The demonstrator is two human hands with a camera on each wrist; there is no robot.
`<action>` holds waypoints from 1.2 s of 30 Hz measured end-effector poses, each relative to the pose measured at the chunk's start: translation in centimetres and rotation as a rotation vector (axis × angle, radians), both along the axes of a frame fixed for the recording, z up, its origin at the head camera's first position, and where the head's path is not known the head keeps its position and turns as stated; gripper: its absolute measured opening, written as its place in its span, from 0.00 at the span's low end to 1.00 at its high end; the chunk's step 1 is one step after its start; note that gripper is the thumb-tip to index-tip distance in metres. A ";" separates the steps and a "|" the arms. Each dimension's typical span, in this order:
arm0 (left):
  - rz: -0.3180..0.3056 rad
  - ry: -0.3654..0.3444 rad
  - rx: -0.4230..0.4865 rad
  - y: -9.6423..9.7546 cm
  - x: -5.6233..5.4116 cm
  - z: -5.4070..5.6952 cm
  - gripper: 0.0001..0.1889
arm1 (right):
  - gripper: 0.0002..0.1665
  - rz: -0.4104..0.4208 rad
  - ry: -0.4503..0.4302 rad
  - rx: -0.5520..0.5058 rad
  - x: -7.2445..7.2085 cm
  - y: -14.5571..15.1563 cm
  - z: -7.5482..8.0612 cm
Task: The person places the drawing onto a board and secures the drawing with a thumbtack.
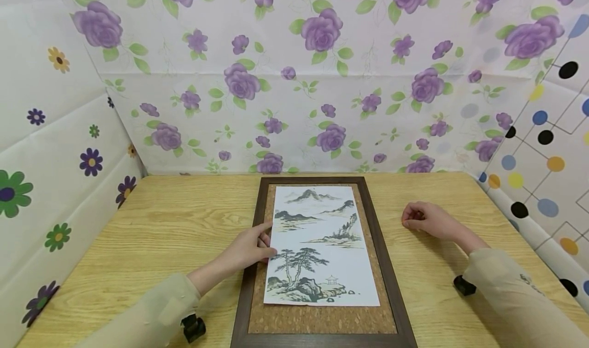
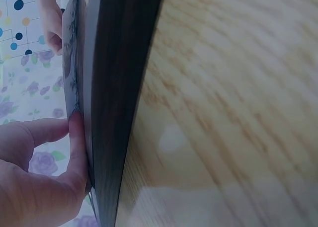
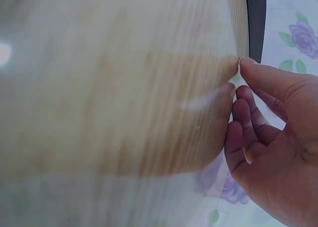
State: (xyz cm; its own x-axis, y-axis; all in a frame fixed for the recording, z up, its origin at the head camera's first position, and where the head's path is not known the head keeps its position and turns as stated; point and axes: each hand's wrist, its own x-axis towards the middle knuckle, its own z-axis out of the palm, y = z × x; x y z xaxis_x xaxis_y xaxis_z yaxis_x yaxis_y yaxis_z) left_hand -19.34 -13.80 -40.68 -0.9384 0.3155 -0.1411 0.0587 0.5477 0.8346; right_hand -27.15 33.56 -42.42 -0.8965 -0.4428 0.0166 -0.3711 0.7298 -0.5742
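Note:
A white sheet with a printed ink landscape painting (image 1: 317, 235) lies on a cork board (image 1: 322, 320) with a dark brown wooden frame (image 1: 386, 266). My left hand (image 1: 248, 246) reaches over the frame's left side and pinches the painting's left edge between thumb and finger. In the left wrist view, the left hand (image 2: 44, 172) shows fingertips meeting at that edge, just above the frame (image 2: 117, 88). To the right of the board, my right hand (image 1: 430, 219) rests on the table, fingers loosely curled and holding nothing. The right wrist view shows its fingertips (image 3: 236, 132) touching the tabletop.
The board lies on a wood-grain table (image 1: 184, 210) and reaches almost to its back edge. Behind the table hangs a purple-flowered cloth (image 1: 294, 82). Patterned sheets (image 1: 46, 148) stand along both sides. Black wrist mounts (image 1: 193, 327) hang under both sleeves.

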 end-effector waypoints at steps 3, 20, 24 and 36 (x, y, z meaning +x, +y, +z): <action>-0.003 0.001 -0.002 0.0 -0.1 0.0 0.40 | 0.03 0.007 -0.016 0.003 -0.2 -0.1 0.1; -0.018 0.006 -0.016 0.0 0.0 0.2 0.40 | 0.02 0.023 0.057 0.015 -2.8 -2.4 2.2; -0.019 0.006 -0.013 0.0 0.0 0.1 0.40 | 0.03 0.026 0.063 0.010 -3.3 -3.3 3.2; -0.018 0.010 -0.011 -0.1 -0.1 0.0 0.40 | 0.05 0.059 0.070 0.005 -5.3 -6.8 4.5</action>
State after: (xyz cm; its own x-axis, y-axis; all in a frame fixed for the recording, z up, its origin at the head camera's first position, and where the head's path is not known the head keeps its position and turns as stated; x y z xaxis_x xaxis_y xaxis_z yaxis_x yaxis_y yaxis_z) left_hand -19.44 -13.86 -40.68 -0.9340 0.3307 -0.1354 0.0768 0.5559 0.8277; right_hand -32.42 26.79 -37.96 -0.8656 -0.4949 0.0756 -0.4523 0.7082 -0.5422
